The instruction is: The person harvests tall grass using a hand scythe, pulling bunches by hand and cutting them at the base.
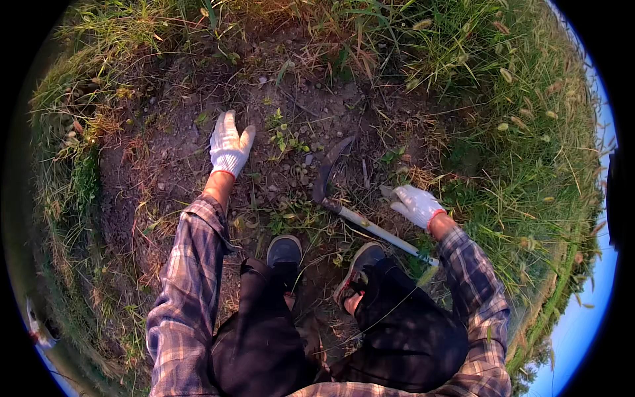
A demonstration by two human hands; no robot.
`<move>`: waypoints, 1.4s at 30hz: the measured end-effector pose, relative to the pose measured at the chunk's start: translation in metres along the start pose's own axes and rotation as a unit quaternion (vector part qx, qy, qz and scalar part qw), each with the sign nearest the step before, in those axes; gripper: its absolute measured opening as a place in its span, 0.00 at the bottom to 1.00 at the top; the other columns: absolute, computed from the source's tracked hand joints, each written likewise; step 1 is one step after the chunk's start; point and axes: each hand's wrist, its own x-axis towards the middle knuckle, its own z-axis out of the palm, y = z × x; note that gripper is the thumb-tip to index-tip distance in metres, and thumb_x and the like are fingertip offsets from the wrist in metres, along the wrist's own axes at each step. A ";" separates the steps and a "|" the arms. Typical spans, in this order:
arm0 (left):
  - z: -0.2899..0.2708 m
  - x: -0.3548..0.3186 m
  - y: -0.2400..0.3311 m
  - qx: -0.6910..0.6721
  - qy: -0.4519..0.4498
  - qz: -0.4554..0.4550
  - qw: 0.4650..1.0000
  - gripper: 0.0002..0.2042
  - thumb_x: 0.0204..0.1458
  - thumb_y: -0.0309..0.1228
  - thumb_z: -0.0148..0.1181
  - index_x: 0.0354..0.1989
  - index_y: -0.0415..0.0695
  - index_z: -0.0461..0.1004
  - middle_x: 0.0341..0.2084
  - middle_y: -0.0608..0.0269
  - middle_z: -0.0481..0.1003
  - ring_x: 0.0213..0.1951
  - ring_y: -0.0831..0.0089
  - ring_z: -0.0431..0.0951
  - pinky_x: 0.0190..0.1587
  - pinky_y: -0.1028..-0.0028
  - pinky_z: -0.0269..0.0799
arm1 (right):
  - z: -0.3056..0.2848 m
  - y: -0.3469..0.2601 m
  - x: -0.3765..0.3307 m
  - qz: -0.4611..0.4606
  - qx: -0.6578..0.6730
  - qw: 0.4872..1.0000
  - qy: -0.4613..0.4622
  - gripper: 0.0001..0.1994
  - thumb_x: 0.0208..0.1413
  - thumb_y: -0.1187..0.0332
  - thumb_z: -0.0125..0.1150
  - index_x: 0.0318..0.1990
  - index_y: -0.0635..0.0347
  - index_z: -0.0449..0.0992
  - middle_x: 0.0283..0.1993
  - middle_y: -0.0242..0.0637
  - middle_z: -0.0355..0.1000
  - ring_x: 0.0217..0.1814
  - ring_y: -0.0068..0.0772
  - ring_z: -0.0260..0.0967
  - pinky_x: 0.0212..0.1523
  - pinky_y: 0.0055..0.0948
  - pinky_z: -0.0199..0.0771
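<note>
Sickle [364,223] lies on dirt [159,162] near my right hand [415,204], which is loose and empty. My left hand [229,143] is empty too, with its thumb out.

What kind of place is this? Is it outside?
Yes, outside: probably a weedy field or plot. There's bare dirt, tall grass and a sickle lying on the ground.

- I'm seeing one sickle [330,204], lying loose on weedy ground [178,142].
- Its dark, brownish blade [325,173] is curving toward the far side, tip bending right.
- Its pale, straight handle [385,233] is slanting from the blade's base, nearer and rightward.
</note>
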 end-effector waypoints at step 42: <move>0.013 -0.015 0.012 0.041 0.005 0.002 0.999 0.27 0.58 0.46 0.49 0.62 0.41 0.65 0.60 0.48 0.67 0.62 0.51 0.65 0.65 0.55 0.56 | -0.105 -0.001 0.262 -0.042 0.371 0.849 0.374 0.23 0.58 0.65 0.57 0.59 0.63 0.66 0.50 0.46 0.71 0.49 0.44 0.70 0.50 0.33 0.72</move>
